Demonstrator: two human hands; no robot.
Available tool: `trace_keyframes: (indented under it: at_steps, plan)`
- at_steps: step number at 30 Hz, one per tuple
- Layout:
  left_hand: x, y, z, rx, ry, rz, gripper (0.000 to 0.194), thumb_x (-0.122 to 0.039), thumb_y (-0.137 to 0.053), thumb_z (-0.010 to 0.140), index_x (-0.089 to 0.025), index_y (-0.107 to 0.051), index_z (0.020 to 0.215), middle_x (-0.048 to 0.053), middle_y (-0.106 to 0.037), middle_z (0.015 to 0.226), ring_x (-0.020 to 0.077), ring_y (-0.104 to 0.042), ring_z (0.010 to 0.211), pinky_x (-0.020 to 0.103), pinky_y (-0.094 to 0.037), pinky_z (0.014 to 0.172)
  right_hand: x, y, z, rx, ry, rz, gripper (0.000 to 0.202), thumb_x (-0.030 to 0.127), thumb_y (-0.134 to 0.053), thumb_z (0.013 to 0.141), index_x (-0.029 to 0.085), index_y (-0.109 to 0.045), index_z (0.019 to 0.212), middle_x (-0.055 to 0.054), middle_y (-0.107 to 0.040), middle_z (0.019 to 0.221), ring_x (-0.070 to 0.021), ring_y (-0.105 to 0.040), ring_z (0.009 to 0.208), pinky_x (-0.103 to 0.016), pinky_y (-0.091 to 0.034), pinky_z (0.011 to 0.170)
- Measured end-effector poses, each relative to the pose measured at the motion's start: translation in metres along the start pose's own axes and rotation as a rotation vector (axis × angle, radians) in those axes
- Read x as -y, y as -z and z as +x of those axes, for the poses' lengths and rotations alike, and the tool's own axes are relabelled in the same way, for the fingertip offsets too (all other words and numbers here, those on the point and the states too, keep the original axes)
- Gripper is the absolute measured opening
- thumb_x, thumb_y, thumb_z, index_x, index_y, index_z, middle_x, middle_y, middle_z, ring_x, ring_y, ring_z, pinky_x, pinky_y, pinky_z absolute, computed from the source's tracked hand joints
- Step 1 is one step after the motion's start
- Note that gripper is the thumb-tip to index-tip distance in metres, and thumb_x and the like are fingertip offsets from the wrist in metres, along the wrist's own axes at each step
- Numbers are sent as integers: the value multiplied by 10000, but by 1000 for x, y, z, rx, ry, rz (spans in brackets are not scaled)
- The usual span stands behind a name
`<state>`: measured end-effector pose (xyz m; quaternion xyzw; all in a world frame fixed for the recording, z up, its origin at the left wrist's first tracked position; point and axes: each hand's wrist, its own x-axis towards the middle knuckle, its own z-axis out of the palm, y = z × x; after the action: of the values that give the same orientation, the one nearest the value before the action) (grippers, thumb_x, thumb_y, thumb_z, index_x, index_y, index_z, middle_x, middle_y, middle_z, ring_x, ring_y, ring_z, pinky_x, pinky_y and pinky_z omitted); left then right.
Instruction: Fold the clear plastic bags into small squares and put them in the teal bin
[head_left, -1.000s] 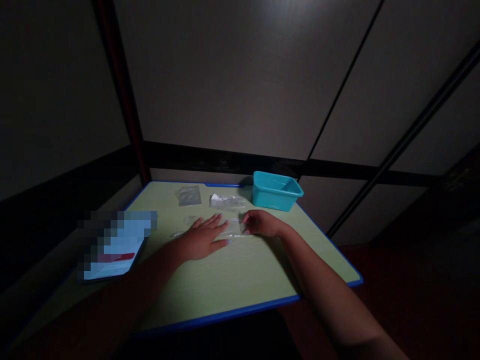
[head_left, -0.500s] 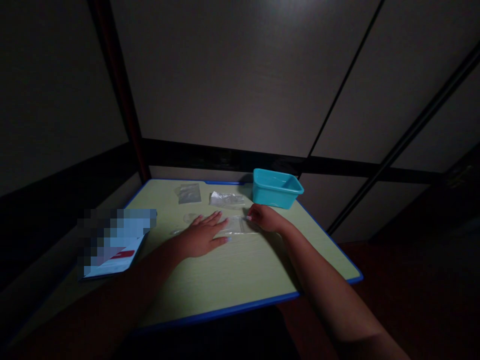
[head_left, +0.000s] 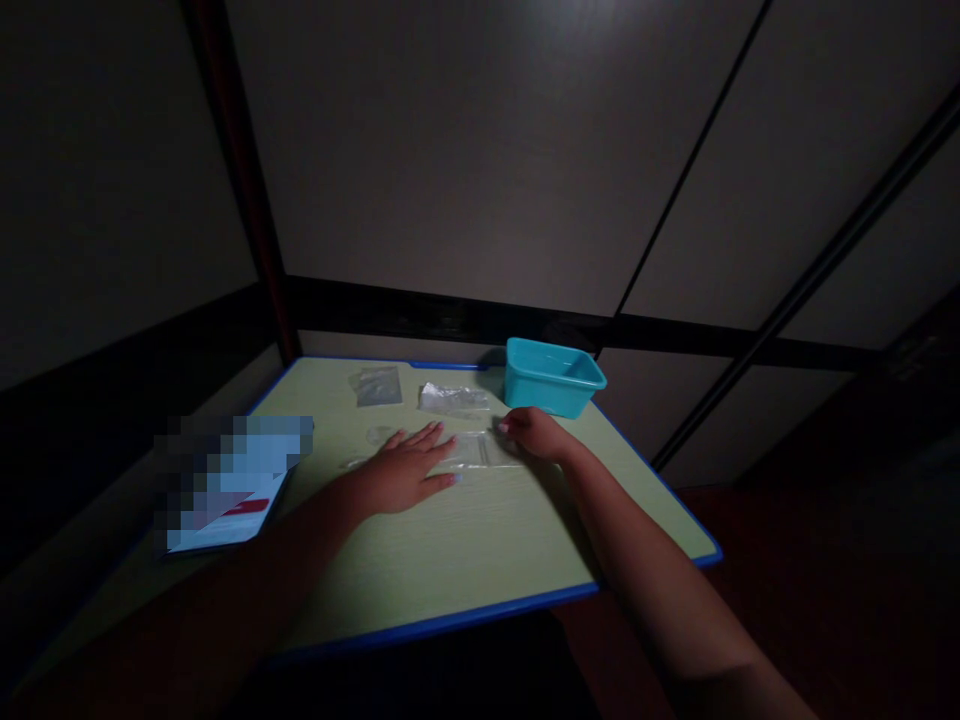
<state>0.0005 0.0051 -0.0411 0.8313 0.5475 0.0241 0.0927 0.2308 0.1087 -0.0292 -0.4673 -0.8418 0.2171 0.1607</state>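
Observation:
A long clear plastic bag (head_left: pixel 471 450) lies flat across the middle of the table. My left hand (head_left: pixel 409 475) rests palm down on its left part, fingers spread. At the bag's right end, my right hand (head_left: pixel 531 435) is closed with its fingers curled together. Its fingertips are by the upper edge of the plastic; whether they pinch it is hidden. Beyond my hands lie a crumpled clear plastic packet (head_left: pixel 452 398) and a flat greyish plastic packet (head_left: pixel 379 387).
A turquoise plastic basket (head_left: pixel 551 385) stands at the table's back right corner. On the left lies a tablet-like device (head_left: pixel 225 520) with a lit, partly blurred screen. The pale table (head_left: pixel 450 560) has a blue edge and stands against dark panels.
My right hand's fingertips have shifted slightly right and away from me, showing a little more of the bag. My left hand stays in place.

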Motion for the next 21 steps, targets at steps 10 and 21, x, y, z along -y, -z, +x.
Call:
trace_keyframes:
  at_steps: [10, 21]
  plan:
    - [4, -4, 1, -21, -16, 5, 619, -578, -269, 877, -251, -225, 1400, 90, -127, 1475, 213, -89, 1358, 483, -119, 1055, -2, -8, 4, 37, 4, 270, 154, 128, -599, 603, 119, -599, 757, 9, -565, 611, -102, -475, 556, -212, -355, 524]
    - [2, -3, 1, -14, -16, 9, 623, -580, -257, 878, -249, -210, 1404, 96, -122, 1475, 214, -73, 1359, 496, -114, 1053, -5, -13, 7, -28, 107, 243, 140, 210, -615, 645, 153, -502, 706, 20, -520, 625, -102, -448, 576, -217, -356, 541]
